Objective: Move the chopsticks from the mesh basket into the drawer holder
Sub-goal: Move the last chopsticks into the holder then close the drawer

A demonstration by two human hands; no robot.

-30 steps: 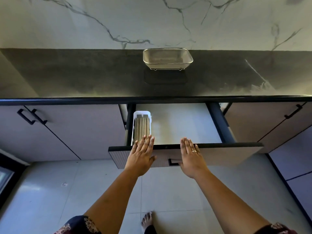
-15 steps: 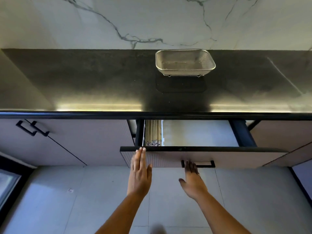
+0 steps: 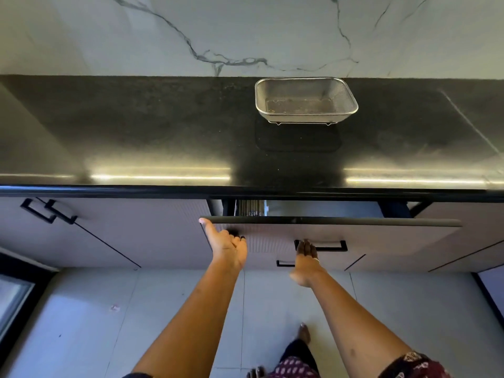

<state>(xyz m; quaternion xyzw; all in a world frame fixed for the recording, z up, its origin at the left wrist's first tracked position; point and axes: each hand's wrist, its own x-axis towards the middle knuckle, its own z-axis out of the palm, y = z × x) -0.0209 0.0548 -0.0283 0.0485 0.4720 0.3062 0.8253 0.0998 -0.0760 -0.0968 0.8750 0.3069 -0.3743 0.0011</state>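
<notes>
The steel mesh basket [image 3: 306, 100] stands on the dark counter near the marble wall, with no chopsticks inside. The drawer [image 3: 335, 233] is nearly shut; only a narrow gap shows the ends of the chopsticks [image 3: 249, 208] in their white holder [image 3: 265, 207] at its left side. My left hand [image 3: 225, 242] presses flat against the left part of the drawer front, thumb at its top corner. My right hand [image 3: 306, 259] rests its fingertips at the black drawer handle [image 3: 331, 245]. Neither hand holds anything.
The dark counter [image 3: 136, 137] has a black front edge above the drawer. Cabinet doors with black handles [image 3: 46, 211] sit to the left, more cabinet fronts to the right. Below is a pale tiled floor [image 3: 81, 323] with my feet [image 3: 304, 334].
The drawer has slid almost fully in, hiding most of the holder and chopsticks. Both hands moved forward with the drawer front, from its top edge down onto its face.
</notes>
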